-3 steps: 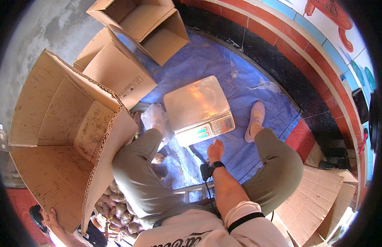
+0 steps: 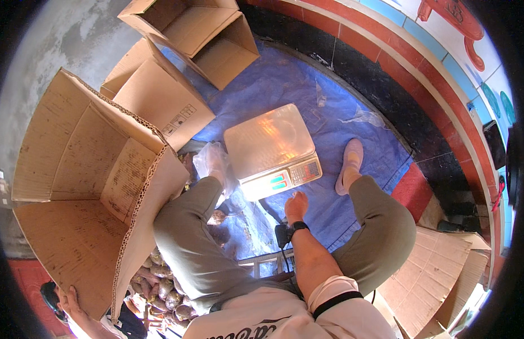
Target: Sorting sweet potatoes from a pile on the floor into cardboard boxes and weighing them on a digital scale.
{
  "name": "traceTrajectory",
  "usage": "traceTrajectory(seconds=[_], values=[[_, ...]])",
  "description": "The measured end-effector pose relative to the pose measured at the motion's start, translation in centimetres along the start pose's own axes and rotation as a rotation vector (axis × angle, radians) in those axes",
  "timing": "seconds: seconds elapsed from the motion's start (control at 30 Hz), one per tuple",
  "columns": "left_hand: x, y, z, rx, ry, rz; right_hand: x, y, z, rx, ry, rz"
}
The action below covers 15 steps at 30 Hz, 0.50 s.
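Observation:
My right hand (image 2: 296,207) is closed in a loose fist just in front of the digital scale (image 2: 267,138), apart from it. Nothing shows in that fist. A black device (image 2: 283,234) is strapped at my right wrist. The scale lies on a blue tarp (image 2: 341,220) between my feet, its metal platform bare and its display lit. My left hand is not in view. At the lower left, another person's hand (image 2: 72,304) grips the edge of a large open cardboard box (image 2: 84,169), which leans beside my left leg. That person's dark hair (image 2: 49,295) shows past the box.
Purplish-brown tubers (image 2: 170,296) are heaped by my left thigh, with a few more near my left foot. A clear plastic bag (image 2: 205,160) lies by that foot. More cardboard boxes (image 2: 166,104) stand at the far left; flattened cardboard (image 2: 425,268) lies at the right.

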<state>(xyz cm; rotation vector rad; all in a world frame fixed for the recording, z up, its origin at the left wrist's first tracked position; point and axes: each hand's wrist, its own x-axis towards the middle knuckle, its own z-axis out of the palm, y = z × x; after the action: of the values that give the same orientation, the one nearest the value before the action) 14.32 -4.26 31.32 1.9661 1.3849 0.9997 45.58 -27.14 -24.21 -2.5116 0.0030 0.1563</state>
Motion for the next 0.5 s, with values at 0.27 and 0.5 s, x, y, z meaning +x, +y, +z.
traceTrajectory(seconds=[0.27, 0.5], values=[[-0.9, 0.7, 1.4, -0.027, 0.132, -0.023, 0.1, 0.3, 0.0, -0.031, -0.009, 0.002], [-0.7, 0.7, 0.7, -0.158, -0.027, -0.038, 0.1, 0.0, -0.2, 0.013, 0.023, 0.008]])
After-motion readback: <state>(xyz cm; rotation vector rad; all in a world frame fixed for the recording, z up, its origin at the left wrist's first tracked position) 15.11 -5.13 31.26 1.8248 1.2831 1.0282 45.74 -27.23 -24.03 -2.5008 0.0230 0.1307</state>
